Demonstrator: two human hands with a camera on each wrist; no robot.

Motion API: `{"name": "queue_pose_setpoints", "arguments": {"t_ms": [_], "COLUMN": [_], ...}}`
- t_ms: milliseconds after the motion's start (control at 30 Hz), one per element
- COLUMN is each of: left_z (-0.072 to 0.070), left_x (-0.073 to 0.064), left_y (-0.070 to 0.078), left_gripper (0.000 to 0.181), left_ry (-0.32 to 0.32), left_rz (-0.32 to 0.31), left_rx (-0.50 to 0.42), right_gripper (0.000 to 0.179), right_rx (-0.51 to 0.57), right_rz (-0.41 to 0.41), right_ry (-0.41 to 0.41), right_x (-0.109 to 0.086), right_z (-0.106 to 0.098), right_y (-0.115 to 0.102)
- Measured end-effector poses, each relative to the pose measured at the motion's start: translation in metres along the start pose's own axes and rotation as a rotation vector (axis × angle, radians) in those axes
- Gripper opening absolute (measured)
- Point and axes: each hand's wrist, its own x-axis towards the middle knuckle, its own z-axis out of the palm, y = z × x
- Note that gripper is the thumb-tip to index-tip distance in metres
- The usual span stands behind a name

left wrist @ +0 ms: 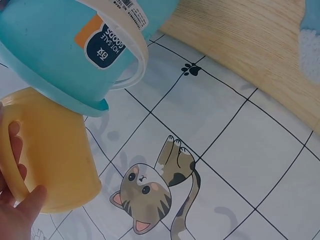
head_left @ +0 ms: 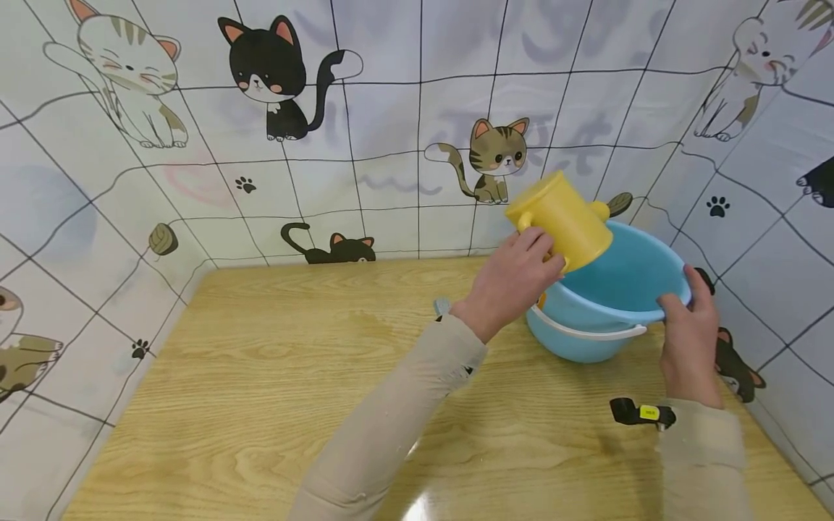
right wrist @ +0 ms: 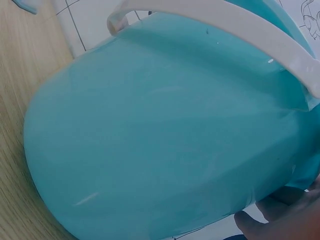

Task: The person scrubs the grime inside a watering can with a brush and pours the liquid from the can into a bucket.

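My left hand (head_left: pixel 515 271) grips the handle of a yellow jug (head_left: pixel 563 221). The jug is tipped, its base up to the left and its other end over a light-blue bucket (head_left: pixel 586 347); a short stub sticks out opposite the handle. In the left wrist view the jug (left wrist: pixel 60 150) overlaps the bucket's rim (left wrist: pixel 75 102). My right hand (head_left: pixel 693 333) holds the bucket's rim on the right, thumb on the near side. The bucket's white handle (head_left: pixel 586 333) hangs down in front. What lies at the bucket's bottom is hidden.
The bucket is at the back right of a wooden table (head_left: pixel 293 376). Cloth walls (head_left: pixel 391 130) with printed cats and a grid close off the back and sides. A light-blue piece with a fuzzy white part (left wrist: pixel 311 47) lies on the table, mostly behind my left wrist in the head view.
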Motion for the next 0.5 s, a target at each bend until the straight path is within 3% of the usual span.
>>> {"name": "queue_pose_setpoints", "arguments": {"t_ms": [300,500], "left_z": [0.024,0.028], "left_x": [0.002,0.004], "left_y": [0.001,0.003], "left_gripper": [0.024,0.023], "left_ry": [-0.017,-0.032], "left_rz": [0.004,-0.021], "left_rx": [0.004,0.003], "right_gripper": [0.060,0.061], "right_rx": [-0.005,0.007], "right_rz": [0.016,0.022], "right_ry": [-0.002,0.007], "right_x": [0.000,0.002], "right_z": [0.000,-0.002], "right_y": [0.000,0.000]}}
